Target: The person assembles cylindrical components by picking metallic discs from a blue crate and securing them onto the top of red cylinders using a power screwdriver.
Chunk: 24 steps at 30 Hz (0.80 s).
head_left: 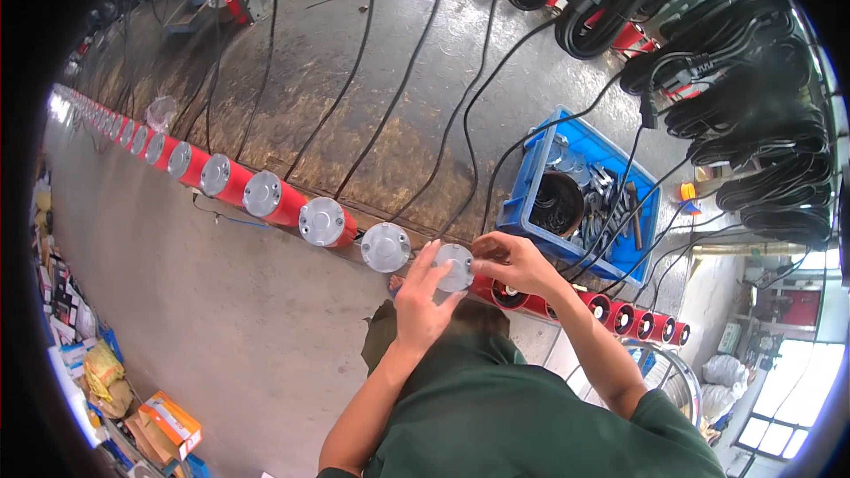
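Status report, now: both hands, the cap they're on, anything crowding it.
Left hand and right hand both grip the round grey cap at the red cylinder. Capped neighbour sits close on the left. Blue parts bin just behind.

Orange carton (170, 422) lower left, colourful packages (66, 301) along left edge

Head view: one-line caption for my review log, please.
Both hands, left and right, press a round grey metal cap onto a red cylinder in a long bench row beside a blue plastic crate.
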### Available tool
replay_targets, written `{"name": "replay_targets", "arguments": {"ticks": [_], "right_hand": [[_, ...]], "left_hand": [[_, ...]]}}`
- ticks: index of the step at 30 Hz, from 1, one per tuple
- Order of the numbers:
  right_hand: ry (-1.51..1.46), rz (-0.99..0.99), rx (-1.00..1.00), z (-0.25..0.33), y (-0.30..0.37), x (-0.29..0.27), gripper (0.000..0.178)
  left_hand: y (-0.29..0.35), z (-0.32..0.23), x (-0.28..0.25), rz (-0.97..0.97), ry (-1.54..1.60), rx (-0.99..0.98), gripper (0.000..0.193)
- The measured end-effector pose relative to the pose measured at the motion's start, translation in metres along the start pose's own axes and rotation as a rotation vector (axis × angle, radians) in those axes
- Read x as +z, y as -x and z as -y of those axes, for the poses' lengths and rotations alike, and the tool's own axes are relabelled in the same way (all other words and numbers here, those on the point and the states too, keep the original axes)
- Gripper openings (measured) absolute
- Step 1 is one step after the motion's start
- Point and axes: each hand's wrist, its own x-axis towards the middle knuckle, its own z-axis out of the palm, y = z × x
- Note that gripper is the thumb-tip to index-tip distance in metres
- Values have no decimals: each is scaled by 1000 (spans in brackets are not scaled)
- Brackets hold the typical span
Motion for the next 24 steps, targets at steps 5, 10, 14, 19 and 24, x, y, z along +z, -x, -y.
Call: {"name": "replay_targets", "arguments": {"ticks": [5, 10, 14, 19, 24], "right_hand": [[134, -185, -151, 14, -33, 34, 30], [418, -259, -27, 13, -78, 70, 31], [373, -238, 95, 11, -82, 78, 32], [669, -309, 65, 27, -78, 83, 31], [365, -116, 168, 34, -85, 80, 34]], "left_hand": [[25, 10, 16, -82, 206, -237, 85], [24, 55, 43, -37, 631, -599, 96], [28, 76, 57, 24, 695, -681, 109], [26, 90, 64, 17, 785, -345, 122], [23, 81, 74, -165, 1001, -429, 115]]}}
